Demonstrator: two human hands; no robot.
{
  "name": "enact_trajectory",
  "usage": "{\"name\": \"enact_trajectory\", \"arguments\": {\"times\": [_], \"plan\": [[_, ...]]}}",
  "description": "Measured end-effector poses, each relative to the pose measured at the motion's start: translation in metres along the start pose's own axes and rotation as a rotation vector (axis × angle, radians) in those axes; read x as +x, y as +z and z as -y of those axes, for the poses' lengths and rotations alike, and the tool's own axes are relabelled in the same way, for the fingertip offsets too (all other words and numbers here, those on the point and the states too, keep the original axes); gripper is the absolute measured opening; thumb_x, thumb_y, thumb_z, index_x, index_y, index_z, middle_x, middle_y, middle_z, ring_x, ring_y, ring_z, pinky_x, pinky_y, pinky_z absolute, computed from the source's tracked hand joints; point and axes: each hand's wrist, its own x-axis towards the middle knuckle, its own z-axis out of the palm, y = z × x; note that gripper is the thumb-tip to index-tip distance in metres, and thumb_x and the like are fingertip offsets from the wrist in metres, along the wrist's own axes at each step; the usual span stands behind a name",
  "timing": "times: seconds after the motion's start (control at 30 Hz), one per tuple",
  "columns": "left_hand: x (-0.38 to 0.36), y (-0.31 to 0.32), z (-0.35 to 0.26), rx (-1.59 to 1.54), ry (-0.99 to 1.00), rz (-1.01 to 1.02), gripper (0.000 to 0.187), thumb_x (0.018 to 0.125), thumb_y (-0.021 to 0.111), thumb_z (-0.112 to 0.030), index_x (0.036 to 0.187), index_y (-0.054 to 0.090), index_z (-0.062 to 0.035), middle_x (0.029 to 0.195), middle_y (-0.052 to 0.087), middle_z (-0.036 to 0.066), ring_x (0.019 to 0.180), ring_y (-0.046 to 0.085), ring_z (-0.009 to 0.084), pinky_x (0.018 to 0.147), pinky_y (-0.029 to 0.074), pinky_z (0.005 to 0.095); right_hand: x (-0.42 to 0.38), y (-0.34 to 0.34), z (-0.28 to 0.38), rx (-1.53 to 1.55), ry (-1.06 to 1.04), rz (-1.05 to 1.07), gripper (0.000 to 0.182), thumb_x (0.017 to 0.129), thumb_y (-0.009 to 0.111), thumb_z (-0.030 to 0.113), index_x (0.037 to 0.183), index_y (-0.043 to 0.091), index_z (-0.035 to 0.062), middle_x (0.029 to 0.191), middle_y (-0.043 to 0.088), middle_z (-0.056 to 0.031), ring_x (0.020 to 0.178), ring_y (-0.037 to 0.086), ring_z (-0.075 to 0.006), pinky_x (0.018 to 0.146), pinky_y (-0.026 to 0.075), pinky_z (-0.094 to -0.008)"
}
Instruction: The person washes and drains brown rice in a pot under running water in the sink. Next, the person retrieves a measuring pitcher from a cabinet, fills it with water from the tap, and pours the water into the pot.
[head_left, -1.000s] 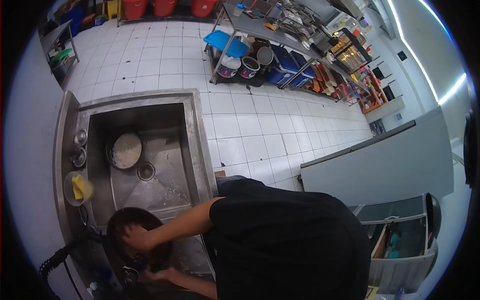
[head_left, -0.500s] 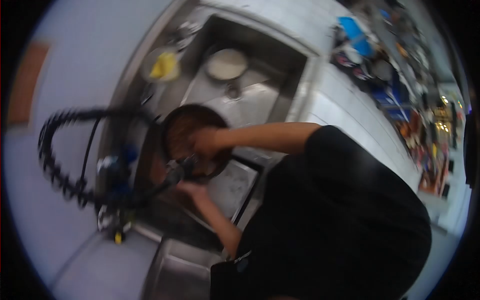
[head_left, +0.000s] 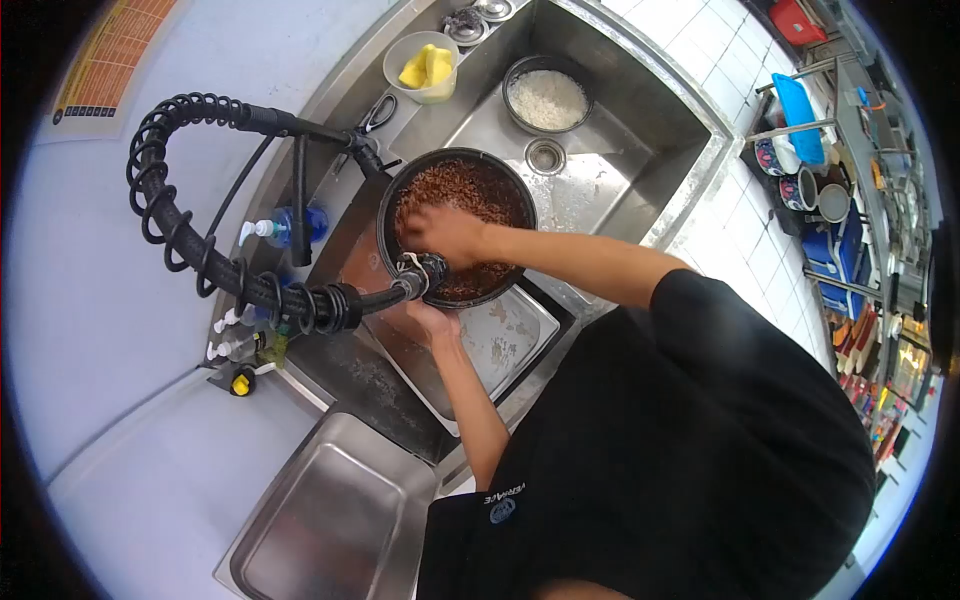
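Observation:
A round dark bowl (head_left: pixel 527 215) of reddish-brown grains (head_left: pixel 465 183) is over the sink's near left part. My right hand (head_left: pixel 445 235) reaches into it from above, touching the grains, its fingers smeared by motion and partly hidden. Against the bowl's lower edge, my left hand (head_left: pixel 432 320) holds it from the side and below, fingers mostly out of sight. The black spray tap head (head_left: pixel 425 272) hangs over the bowl, close to both hands. A second dark bowl of white grains (head_left: pixel 547 100) stands farther back in the sink.
The coiled black hose (head_left: pixel 160 200) arches at the left. Scissors (head_left: pixel 378 113) and a bowl with yellow pieces (head_left: pixel 427 67) lie on the sink ledge. Soap bottles (head_left: pixel 285 227) stand by the wall. Metal trays (head_left: pixel 500 335) lie below, and crowded shelves (head_left: pixel 860 130) stand at right.
The view has shifted and become sharper, with the sink appearing farther right and higher. My right hand is still in the bowl and my left hand still at its edge.

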Motion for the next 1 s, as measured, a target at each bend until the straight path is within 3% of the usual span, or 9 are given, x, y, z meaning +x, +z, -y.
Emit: {"name": "enact_trajectory", "arguments": {"times": [0.1, 0.17, 0.2, 0.33, 0.5, 0.63, 0.83, 0.87, 1.0], "plan": [[0.022, -0.035, 0.014, -0.021, -0.004, 0.065, 0.053, 0.091, 0.036, -0.043, 0.120, 0.057, -0.0041, 0.122, 0.058, 0.015, 0.114, 0.055, 0.0332, 0.098, 0.046, 0.0499, 0.003, 0.040, -0.013, 0.087, -0.129, 0.159, 0.036, 0.075, 0.064, 0.029, 0.105, 0.066, 0.0105, 0.117, 0.059, -0.0135, 0.115, 0.054, -0.0330, 0.093, 0.047, -0.0476], [0.022, -0.043, 0.021, -0.019, -0.002, 0.126, 0.054, 0.091, 0.036, -0.045, 0.119, 0.058, -0.0039, 0.121, 0.058, 0.015, 0.113, 0.055, 0.0329, 0.097, 0.046, 0.0492, 0.025, -0.003, -0.013, -0.079, -0.082, 0.603, 0.036, 0.075, 0.068, 0.029, 0.106, 0.066, 0.0109, 0.112, 0.060, -0.0128, 0.119, 0.051, -0.0277, 0.093, 0.045, -0.0516], [0.012, -0.030, 0.018, -0.021, 0.008, 0.073, 0.053, 0.090, 0.037, -0.045, 0.118, 0.058, -0.0040, 0.120, 0.058, 0.014, 0.112, 0.056, 0.0321, 0.095, 0.047, 0.0483, 0.026, -0.012, -0.022, -0.146, -0.337, 0.226, 0.035, 0.076, 0.067, 0.029, 0.106, 0.067, 0.0094, 0.112, 0.061, -0.0129, 0.114, 0.054, -0.0261, 0.092, 0.046, -0.0465], [0.007, -0.012, 0.009, -0.087, 0.024, 0.029, 0.050, 0.090, 0.043, -0.043, 0.118, 0.058, -0.0049, 0.118, 0.059, 0.013, 0.108, 0.058, 0.0296, 0.090, 0.049, 0.0457, 0.020, -0.010, -0.038, -0.322, -0.249, 0.150, 0.035, 0.077, 0.066, 0.028, 0.103, 0.067, 0.0050, 0.120, 0.057, -0.0129, 0.112, 0.054, -0.0268, 0.091, 0.046, -0.0416], [-0.007, 0.011, 0.003, -0.147, 0.080, -0.054, 0.046, 0.090, 0.045, -0.040, 0.118, 0.059, -0.0061, 0.117, 0.060, 0.011, 0.106, 0.058, 0.0271, 0.091, 0.048, 0.0417, -0.034, -0.024, 0.000, 0.093, 0.708, 0.306, 0.063, 0.079, 0.065, 0.031, 0.126, 0.044, -0.0067, 0.126, 0.046, -0.0314, 0.110, 0.056, -0.0445, 0.092, 0.048, -0.0462], [-0.012, 0.016, 0.006, -0.182, 0.137, 0.123, 0.040, 0.088, 0.050, -0.033, 0.114, 0.061, -0.0047, 0.106, 0.064, 0.007, 0.096, 0.061, 0.0229, 0.086, 0.048, 0.0354, -0.030, 0.014, 0.016, 0.282, 0.737, 0.370, 0.073, 0.078, 0.066, 0.030, 0.130, 0.033, -0.0097, 0.126, 0.041, -0.0421, 0.109, 0.055, -0.0516, 0.092, 0.049, -0.0475], [-0.013, 0.011, -0.004, -0.091, 0.069, -0.080, 0.029, 0.088, 0.049, -0.029, 0.097, 0.063, -0.0062, 0.102, 0.065, 0.006, 0.095, 0.061, 0.0208, 0.082, 0.048, 0.0350, -0.008, -0.018, 0.015, 0.142, 0.394, 0.021, 0.054, 0.079, 0.066, 0.017, 0.124, 0.044, -0.0030, 0.139, 0.035, -0.0345, 0.132, 0.036, -0.0473, 0.103, 0.041, -0.0470], [-0.008, 0.007, -0.004, -0.111, 0.038, -0.008, 0.027, 0.087, 0.049, -0.029, 0.094, 0.063, -0.0070, 0.099, 0.065, 0.006, 0.094, 0.061, 0.0204, 0.082, 0.048, 0.0351, -0.010, -0.026, 0.023, 0.040, 0.312, 0.061, 0.049, 0.084, 0.061, 0.023, 0.127, 0.047, 0.0050, 0.144, 0.037, -0.0218, 0.135, 0.032, -0.0418, 0.102, 0.038, -0.0546], [0.026, -0.015, 0.005, -0.155, -0.037, 0.067, 0.018, 0.084, 0.049, -0.023, 0.077, 0.059, -0.0093, 0.084, 0.062, 0.004, 0.081, 0.060, 0.0192, 0.074, 0.049, 0.0332, -0.033, 0.028, -0.003, -0.154, -0.300, 0.135, 0.068, 0.087, 0.052, 0.048, 0.144, 0.037, 0.0148, 0.149, 0.034, -0.0134, 0.137, 0.031, -0.0378, 0.107, 0.028, -0.0597]]}}
